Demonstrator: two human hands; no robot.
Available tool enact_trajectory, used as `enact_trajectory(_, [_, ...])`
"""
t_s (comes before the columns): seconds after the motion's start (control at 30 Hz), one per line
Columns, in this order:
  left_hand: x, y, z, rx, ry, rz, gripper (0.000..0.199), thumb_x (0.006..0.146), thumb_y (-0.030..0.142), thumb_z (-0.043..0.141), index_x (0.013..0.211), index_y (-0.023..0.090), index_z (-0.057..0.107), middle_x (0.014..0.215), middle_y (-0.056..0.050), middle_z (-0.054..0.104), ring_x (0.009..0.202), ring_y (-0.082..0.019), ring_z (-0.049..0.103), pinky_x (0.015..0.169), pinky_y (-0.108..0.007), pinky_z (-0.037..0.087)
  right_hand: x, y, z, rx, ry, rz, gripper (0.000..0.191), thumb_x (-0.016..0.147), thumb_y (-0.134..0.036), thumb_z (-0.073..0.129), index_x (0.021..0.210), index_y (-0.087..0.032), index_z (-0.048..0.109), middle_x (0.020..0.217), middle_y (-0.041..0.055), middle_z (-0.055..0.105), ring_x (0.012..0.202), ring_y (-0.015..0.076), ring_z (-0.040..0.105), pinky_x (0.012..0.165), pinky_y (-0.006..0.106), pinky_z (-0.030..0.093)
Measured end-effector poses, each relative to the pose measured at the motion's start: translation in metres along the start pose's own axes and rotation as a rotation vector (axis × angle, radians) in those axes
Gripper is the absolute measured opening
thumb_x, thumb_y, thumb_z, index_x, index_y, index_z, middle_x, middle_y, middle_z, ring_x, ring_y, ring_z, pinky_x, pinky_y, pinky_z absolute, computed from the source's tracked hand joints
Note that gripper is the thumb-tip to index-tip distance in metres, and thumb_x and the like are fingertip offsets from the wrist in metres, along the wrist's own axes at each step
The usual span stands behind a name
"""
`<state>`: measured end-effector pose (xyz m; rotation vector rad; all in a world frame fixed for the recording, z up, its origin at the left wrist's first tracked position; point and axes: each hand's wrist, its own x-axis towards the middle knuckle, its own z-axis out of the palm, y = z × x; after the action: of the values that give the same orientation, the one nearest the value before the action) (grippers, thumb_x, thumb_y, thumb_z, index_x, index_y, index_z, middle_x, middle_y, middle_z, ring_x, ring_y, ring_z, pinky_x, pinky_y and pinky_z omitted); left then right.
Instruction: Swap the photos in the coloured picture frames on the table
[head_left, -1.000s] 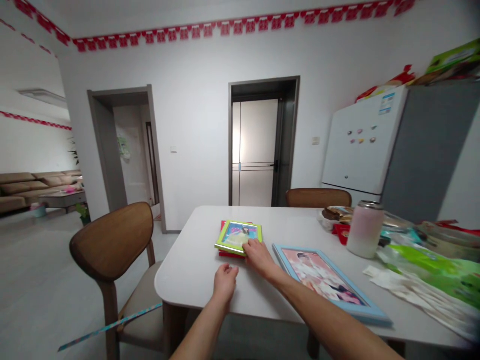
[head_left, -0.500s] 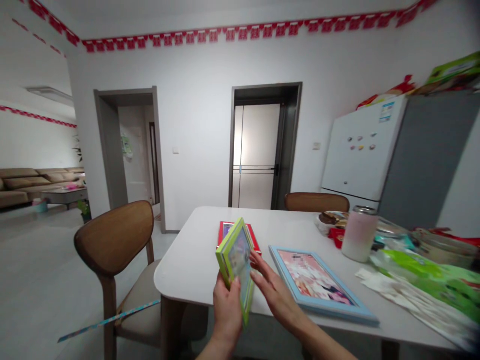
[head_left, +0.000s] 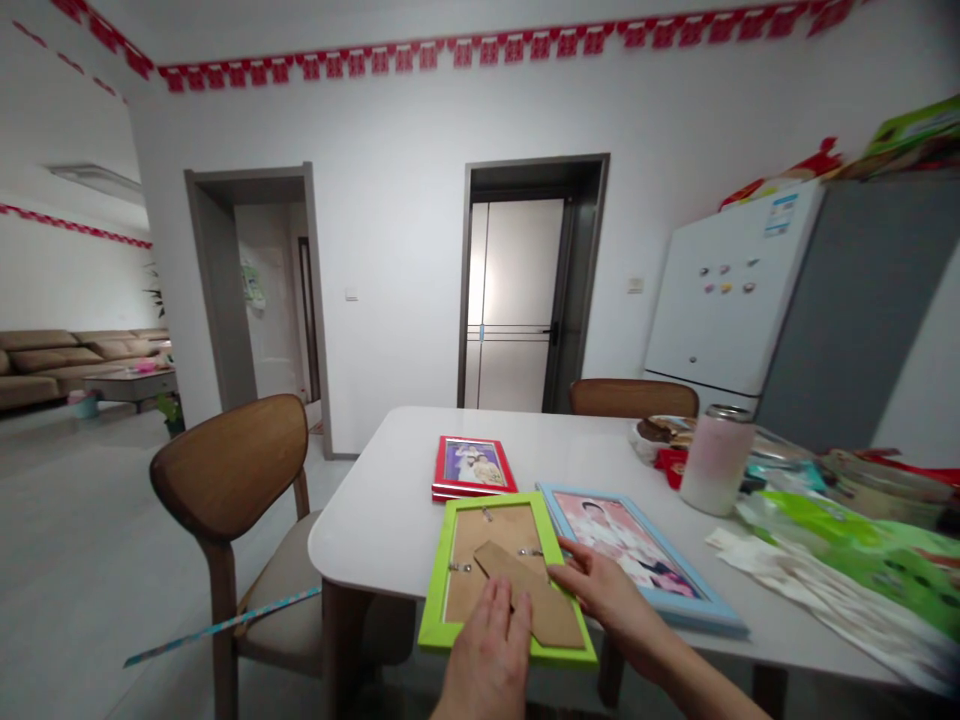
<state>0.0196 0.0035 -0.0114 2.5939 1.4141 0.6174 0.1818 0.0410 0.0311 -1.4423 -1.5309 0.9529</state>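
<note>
A green photo frame (head_left: 439, 600) shows its brown backing, metal clips and slanted cardboard stand, near the table's front edge. My left hand (head_left: 491, 640) lies over the lower part of the backing, its fingers together on the board and stand; its thumb is hidden. At the frame's right edge, my right hand (head_left: 600, 585) grips the rim between thumb and fingers. Behind the green frame, red frames (head_left: 474, 468) are stacked with a photo on top. A large light-blue frame (head_left: 637, 550) lies photo up, beside my right hand.
The white table (head_left: 367, 500) also bears a pink-white bottle (head_left: 718, 460), white gloves (head_left: 810, 590), a green package (head_left: 862, 545) and bowls at the right. A brown chair (head_left: 232, 470) stands left, holding a thin blue strip (head_left: 225, 625); another chair (head_left: 634, 398) is behind the table.
The green frame has turned from edge-on and upright to lying with its back up. My left hand has moved onto the backing; my right hand has taken hold of the right rim.
</note>
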Motion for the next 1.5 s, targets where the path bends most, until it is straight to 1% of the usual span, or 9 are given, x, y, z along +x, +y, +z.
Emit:
enact_trajectory(0.1, [-0.001,0.001,0.005,0.042,-0.046,0.001,0.044,0.080,0.013,0.037,0.124,0.014,0.035,0.129,-0.015,0.029,0.120,-0.027,0.025,0.095,-0.037,0.032,0.007,0.011,0.002,-0.270,-0.011,-0.041,0.045,0.063,-0.023,0.046,0.106,-0.010,0.052,0.062,0.0020,0.062,0.055,0.0141,0.056,0.048,0.021,0.039])
enact_trajectory(0.3, [-0.002,0.000,0.016,0.090,-0.057,0.011,0.040,0.082,0.016,0.037,0.122,0.013,0.037,0.128,-0.017,0.031,0.119,-0.028,0.025,0.095,-0.038,0.032,0.014,0.022,0.009,-0.634,0.033,-0.144,0.035,0.062,-0.019,0.042,0.093,-0.012,0.059,0.090,0.0113,0.064,0.082,0.0193,0.058,0.071,0.024,0.041])
enact_trajectory(0.5, [0.002,0.000,0.025,0.077,-0.055,-0.001,0.038,0.083,0.017,0.036,0.120,0.012,0.040,0.127,-0.017,0.033,0.119,-0.027,0.026,0.096,-0.039,0.032,0.018,0.024,0.013,-0.834,-0.009,-0.178,0.027,0.064,-0.019,0.042,0.081,-0.013,0.062,0.083,0.0132,0.064,0.080,0.0208,0.058,0.069,0.025,0.040])
enact_trajectory(0.6, [0.001,-0.001,0.013,-0.010,-0.129,-0.024,0.041,0.081,0.017,0.038,0.121,0.010,0.038,0.130,-0.017,0.030,0.121,-0.026,0.022,0.098,-0.037,0.026,0.019,0.024,0.013,-0.861,0.006,-0.189,0.027,0.065,-0.020,0.043,0.082,-0.013,0.062,0.083,0.0128,0.062,0.080,0.0205,0.057,0.071,0.025,0.040])
enact_trajectory(0.73, [-0.008,-0.014,-0.023,-0.167,-0.132,-0.040,0.057,0.065,0.027,0.060,0.118,0.016,0.041,0.127,-0.012,0.038,0.117,-0.024,0.033,0.099,-0.035,0.024,0.023,0.020,0.014,-0.856,0.017,-0.262,0.023,0.064,-0.017,0.044,0.078,-0.014,0.063,0.086,0.0108,0.058,0.082,0.0187,0.055,0.074,0.024,0.039])
enact_trajectory(0.87, [-0.017,-0.035,-0.048,-0.189,-0.083,-0.090,0.039,0.060,0.035,0.065,0.095,0.020,0.054,0.118,-0.007,0.048,0.110,-0.023,0.039,0.098,-0.041,0.019,0.031,0.018,0.020,-0.847,0.025,-0.257,0.023,0.065,-0.014,0.044,0.074,-0.016,0.064,0.082,0.0082,0.056,0.077,0.0171,0.055,0.070,0.023,0.039])
enact_trajectory(1.13, [-0.023,-0.046,-0.043,-0.277,-0.064,-0.089,0.026,0.062,0.029,0.063,0.083,0.021,0.050,0.099,-0.001,0.055,0.095,-0.019,0.047,0.091,-0.034,0.026,0.039,0.022,0.027,-0.921,0.092,-0.224,0.026,0.073,-0.018,0.039,0.077,-0.019,0.065,0.082,0.0075,0.054,0.072,0.0156,0.054,0.062,0.024,0.036])
enact_trajectory(1.3, [-0.025,-0.047,-0.041,-0.306,-0.039,-0.099,0.027,0.060,0.029,0.064,0.082,0.021,0.050,0.097,0.000,0.055,0.092,-0.018,0.048,0.091,-0.033,0.026,0.031,0.017,0.031,-0.847,0.117,-0.338,0.027,0.076,-0.024,0.040,0.090,-0.021,0.063,0.090,0.0082,0.056,0.085,0.0186,0.051,0.075,0.027,0.036])
enact_trajectory(1.5, [-0.023,-0.044,-0.042,-0.322,-0.027,-0.094,0.032,0.061,0.027,0.063,0.090,0.022,0.052,0.097,0.000,0.057,0.092,-0.017,0.049,0.093,-0.032,0.022,0.024,-0.007,0.070,-0.655,-0.087,-0.496,0.024,0.075,-0.024,0.043,0.080,-0.021,0.066,0.085,0.0049,0.060,0.083,0.0149,0.051,0.074,0.023,0.037])
